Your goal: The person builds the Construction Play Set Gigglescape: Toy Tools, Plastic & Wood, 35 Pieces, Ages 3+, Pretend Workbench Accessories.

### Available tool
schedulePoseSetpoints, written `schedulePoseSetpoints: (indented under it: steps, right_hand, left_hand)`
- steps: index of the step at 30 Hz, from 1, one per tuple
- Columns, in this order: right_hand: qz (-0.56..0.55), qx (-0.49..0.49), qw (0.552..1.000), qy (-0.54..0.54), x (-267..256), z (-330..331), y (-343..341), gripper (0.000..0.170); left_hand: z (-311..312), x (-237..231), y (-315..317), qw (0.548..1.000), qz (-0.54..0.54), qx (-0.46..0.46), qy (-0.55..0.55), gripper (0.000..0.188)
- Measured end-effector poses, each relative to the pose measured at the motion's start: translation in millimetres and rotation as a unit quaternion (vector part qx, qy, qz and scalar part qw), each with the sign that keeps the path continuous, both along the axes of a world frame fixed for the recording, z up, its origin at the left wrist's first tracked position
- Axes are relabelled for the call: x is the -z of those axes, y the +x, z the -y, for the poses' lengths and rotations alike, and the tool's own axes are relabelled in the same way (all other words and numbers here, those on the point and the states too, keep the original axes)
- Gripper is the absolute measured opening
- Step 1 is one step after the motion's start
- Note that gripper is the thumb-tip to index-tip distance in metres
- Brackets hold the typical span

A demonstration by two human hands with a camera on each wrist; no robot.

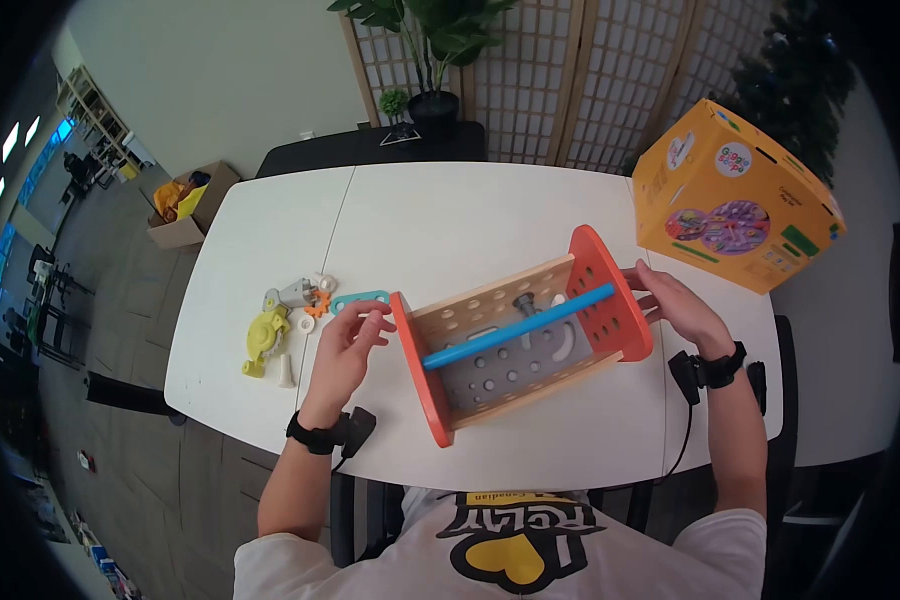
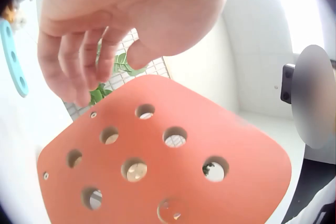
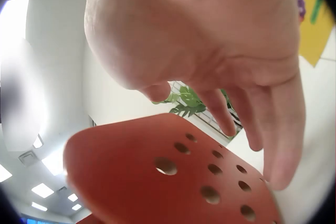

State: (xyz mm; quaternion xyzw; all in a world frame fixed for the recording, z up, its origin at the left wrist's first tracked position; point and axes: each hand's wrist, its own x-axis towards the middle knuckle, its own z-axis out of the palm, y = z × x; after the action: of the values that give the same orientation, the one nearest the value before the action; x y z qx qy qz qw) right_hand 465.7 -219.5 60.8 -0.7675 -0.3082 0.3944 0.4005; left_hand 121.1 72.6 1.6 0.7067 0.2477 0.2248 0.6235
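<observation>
A toy toolbox with red end panels, wooden sides and a blue bar handle point(image 1: 520, 328) stands at an angle on the white table. Inside it lie a grey bolt point(image 1: 525, 303) and a pale curved piece point(image 1: 564, 342). My left hand point(image 1: 345, 350) is beside the left red panel point(image 2: 152, 145), its fingers loosely bent and nothing in them. At the other end, my right hand point(image 1: 685, 310) reaches along the right red panel point(image 3: 157, 176), fingers extended and fingertips right at its outer face. Neither hand is around the handle.
Left of the toolbox lie a yellow-green toy piece point(image 1: 265, 338), an orange gear point(image 1: 319, 304), a teal strip with holes point(image 1: 360, 300) and several small pale parts. A large orange box point(image 1: 740, 200) stands at the table's back right. A potted plant point(image 1: 434, 105) is behind.
</observation>
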Motion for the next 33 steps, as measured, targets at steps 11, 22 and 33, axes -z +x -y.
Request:
schedulePoseSetpoints:
  steps: [11, 22, 33]
  right_hand:
    - [-0.118, -0.035, 0.992, -0.015, 45.1, -35.4, -1.1, 0.079]
    - [-0.149, -0.002, 0.954, 0.259, -15.8, -29.1, -15.9, 0.070]
    - [0.042, 0.023, 0.952, 0.303, 51.0, -36.1, -8.6, 0.102]
  left_hand:
    - [20.2, -12.1, 21.5, 0.983, -0.168, 0.023, -0.076, 0.084]
    - [5.2, -70.7, 48.5, 0.994, 0.110, -0.004, 0.004, 0.052]
    - [-8.4, 8.5, 68.2, 0.984, 0.175, 0.038, -0.020, 0.032]
